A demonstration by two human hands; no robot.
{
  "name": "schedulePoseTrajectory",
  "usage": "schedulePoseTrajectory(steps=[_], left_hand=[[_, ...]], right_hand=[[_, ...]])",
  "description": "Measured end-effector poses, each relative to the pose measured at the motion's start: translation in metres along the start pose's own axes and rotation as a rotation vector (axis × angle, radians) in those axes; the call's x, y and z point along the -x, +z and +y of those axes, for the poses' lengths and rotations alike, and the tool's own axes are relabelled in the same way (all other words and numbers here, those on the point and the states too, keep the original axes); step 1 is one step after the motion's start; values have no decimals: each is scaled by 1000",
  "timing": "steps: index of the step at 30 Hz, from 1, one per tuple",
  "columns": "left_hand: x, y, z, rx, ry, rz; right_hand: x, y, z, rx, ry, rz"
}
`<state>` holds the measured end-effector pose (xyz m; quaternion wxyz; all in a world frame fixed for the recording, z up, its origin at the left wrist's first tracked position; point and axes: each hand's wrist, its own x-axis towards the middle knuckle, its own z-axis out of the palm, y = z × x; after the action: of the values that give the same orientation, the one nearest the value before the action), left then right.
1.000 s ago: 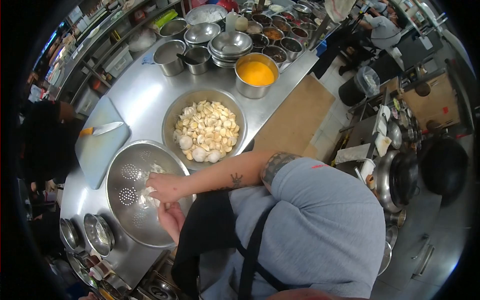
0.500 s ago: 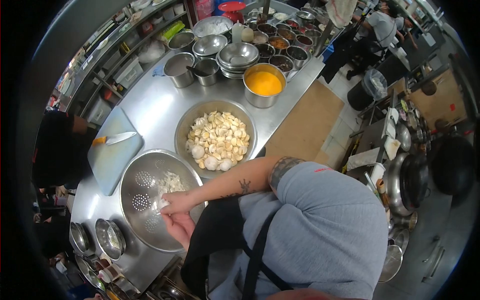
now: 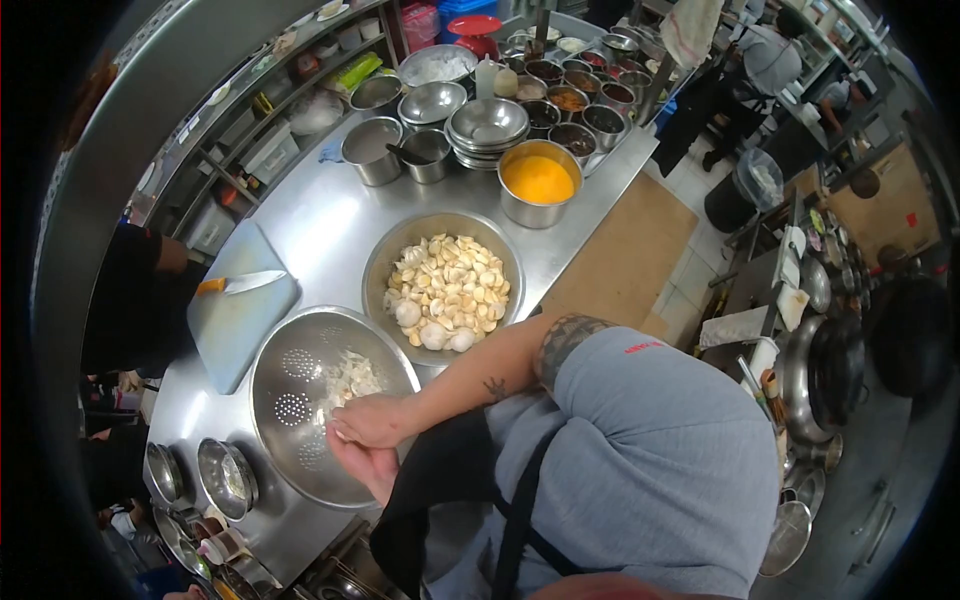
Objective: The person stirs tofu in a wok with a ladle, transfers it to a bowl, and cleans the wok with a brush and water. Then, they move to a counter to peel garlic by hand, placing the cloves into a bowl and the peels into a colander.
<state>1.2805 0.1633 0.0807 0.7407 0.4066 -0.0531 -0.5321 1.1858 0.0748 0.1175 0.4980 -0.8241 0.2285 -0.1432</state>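
My right hand (image 3: 378,420), at the end of a tattooed forearm, is closed over the near side of a perforated metal colander (image 3: 275,360). Its fingers pinch what looks like a garlic clove (image 3: 343,434), mostly covered. Just below, my left hand (image 3: 365,466) meets it with fingers curled in; anything it holds is hidden, and its arm is behind the black apron. Pale garlic pieces or skins (image 3: 352,376) lie in the colander. Beside it stands a wide metal bowl (image 3: 372,270) full of garlic cloves (image 3: 462,285), with a few whole bulbs among them.
A knife (image 3: 245,282) with an orange handle rests on a pale cutting board (image 3: 225,345). Stacked bowls (image 3: 490,125), a pot of orange liquid (image 3: 538,180) and several containers stand at the table's far end. Small metal bowls (image 3: 225,478) sit nearer. Another person's dark sleeve (image 3: 125,300) is across the table.
My hands have drawn together, and the white piece that showed at the right fingertips is now mostly hidden. The whole view has shifted slightly.
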Motion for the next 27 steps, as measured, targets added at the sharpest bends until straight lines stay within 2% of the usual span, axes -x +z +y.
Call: schedulePoseTrajectory(steps=[2, 5, 8, 13, 16, 17, 19, 23, 25, 27], left_hand=[[7, 30, 9, 127, -112, 91], [18, 66, 11, 145, -119, 259], [-17, -43, 0, 62, -270, 4], [5, -34, 8, -104, -322, 163], [13, -21, 12, -56, -228, 152], [14, -15, 13, -18, -181, 139], [12, -18, 11, 64, -145, -13], [-3, -32, 0, 136, -114, -183], [-1, -18, -2, 123, -116, -36], [3, 4, -4, 129, -100, 50]], right_hand=[[-2, -1, 0, 53, -7, 4], [-4, -2, 5, 124, -16, -23], [-3, -10, 8, 212, 12, -83], [-13, -28, 2, 541, 62, -225], [-20, -24, 12, 496, 18, -188], [-18, -24, 10, 399, 11, -113], [-14, -24, 5, 204, -5, 34], [-25, -13, 18, -212, 163, -181], [-14, -12, 9, -414, 309, -258], [-4, -15, 0, -457, 347, -203]])
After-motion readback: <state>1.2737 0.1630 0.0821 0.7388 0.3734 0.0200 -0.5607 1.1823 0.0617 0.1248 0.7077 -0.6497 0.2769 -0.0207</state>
